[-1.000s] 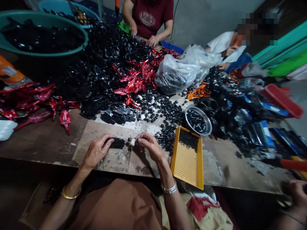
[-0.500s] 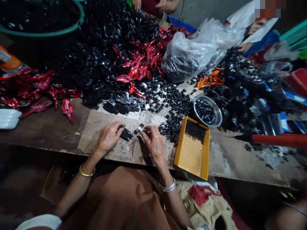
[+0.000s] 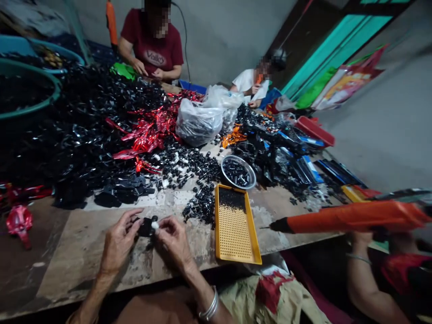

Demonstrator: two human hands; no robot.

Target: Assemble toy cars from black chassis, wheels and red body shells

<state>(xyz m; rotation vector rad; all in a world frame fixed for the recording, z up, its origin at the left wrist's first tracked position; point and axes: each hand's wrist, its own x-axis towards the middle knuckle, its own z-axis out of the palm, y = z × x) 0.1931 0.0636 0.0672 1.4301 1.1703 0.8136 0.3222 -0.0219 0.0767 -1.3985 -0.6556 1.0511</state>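
Observation:
My left hand (image 3: 118,243) has its thumb and fingers closed on the near end of a dark black plastic part (image 3: 145,227), which looks like a toy car base, low over the tabletop. Pinched in the fingertips of my right hand (image 3: 175,240) is a small white piece (image 3: 155,225), held against the right end of the black part. Small black wheels (image 3: 154,218) show beside the white piece; how they join the part is hard to make out. Just beyond my hands lie a pile of black wheels and axles (image 3: 200,204) and several flat black parts (image 3: 126,191).
A yellow perforated tray (image 3: 238,229) with tiny black pieces stands to the right, a clear round tub (image 3: 249,182) behind it. An orange electric screwdriver (image 3: 337,218) juts in from the right. Glossy red parts (image 3: 148,135) and a plastic bag (image 3: 199,123) lie farther back. Co-workers sit around the table.
My view has tilted up and turned right. The black part and the wheel pair, apart before, are now together between my hands, and my right fingers hold a white piece.

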